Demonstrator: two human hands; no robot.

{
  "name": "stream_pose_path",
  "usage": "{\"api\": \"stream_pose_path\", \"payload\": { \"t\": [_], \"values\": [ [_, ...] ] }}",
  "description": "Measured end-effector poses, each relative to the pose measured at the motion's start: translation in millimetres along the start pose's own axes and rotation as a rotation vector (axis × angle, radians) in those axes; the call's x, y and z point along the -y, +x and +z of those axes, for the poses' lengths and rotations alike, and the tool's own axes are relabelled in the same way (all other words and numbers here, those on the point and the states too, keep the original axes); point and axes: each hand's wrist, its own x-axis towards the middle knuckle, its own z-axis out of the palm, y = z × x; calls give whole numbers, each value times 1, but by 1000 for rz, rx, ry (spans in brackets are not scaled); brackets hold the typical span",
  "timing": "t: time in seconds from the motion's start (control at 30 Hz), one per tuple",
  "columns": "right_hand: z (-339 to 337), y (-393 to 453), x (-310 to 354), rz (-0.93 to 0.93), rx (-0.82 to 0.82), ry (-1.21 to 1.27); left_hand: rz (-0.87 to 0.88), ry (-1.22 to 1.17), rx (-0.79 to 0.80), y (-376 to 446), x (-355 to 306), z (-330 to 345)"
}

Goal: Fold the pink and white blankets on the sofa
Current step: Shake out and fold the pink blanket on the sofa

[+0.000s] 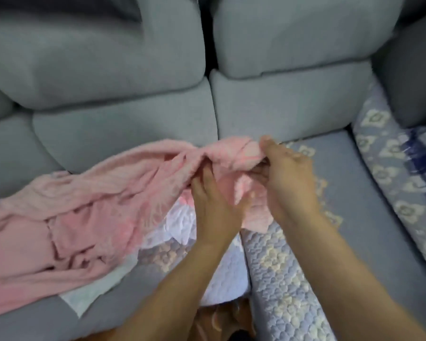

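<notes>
On the sofa (pixel 123 70), both hands grip pink blanket (pixel 67 217).

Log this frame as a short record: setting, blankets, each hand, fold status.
setting: grey sofa with quilted floral cover
pink blanket: crumpled, spread to the left
white blanket: bunched under the pink one
left hand: grips pink blanket
right hand: fingers pinch pink blanket's raised edge
fold status: neither blanket folded yet

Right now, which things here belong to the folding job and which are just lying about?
Job: pink blanket, pinched by the left hand and right hand; white blanket beneath it.
Lying about: patterned quilted seat cover; grey sofa.
</notes>
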Motion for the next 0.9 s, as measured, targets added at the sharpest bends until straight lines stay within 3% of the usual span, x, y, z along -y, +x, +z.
{"api": "stream_pose_path", "payload": {
  "t": [0.1,0.17,0.27,0.33,0.47,0.57,0.67,0.73,0.77,0.87,0.9],
  "values": [
    [16,-19,18,46,67,37,-21,25,-164,36,-30,-11],
    [10,-18,41,15,9,57,-42,84,-167,44,-41,-26],
    [-2,-8,79,-51,-75,125,115,454,-169,31,-32,-56],
    [3,-6,94,-85,-50,134,102,594,-227,23,-18,-77],
    [30,-6,108,-104,29,128,-121,562,-427,36,-18,-126],
    [35,7,132,-140,23,168,-104,611,-502,36,-25,-156],
    [32,38,170,-194,17,108,46,494,-530,21,-41,-168],
    [32,67,200,-224,-4,66,148,362,-380,12,-73,-174],
    [30,83,214,-246,-22,24,155,276,-211,5,-100,-179],
    [9,131,235,-290,-10,26,49,-125,487,-16,-184,-185],
    [-2,140,230,-281,40,69,15,-243,590,-19,-202,-181]
  ]
}}
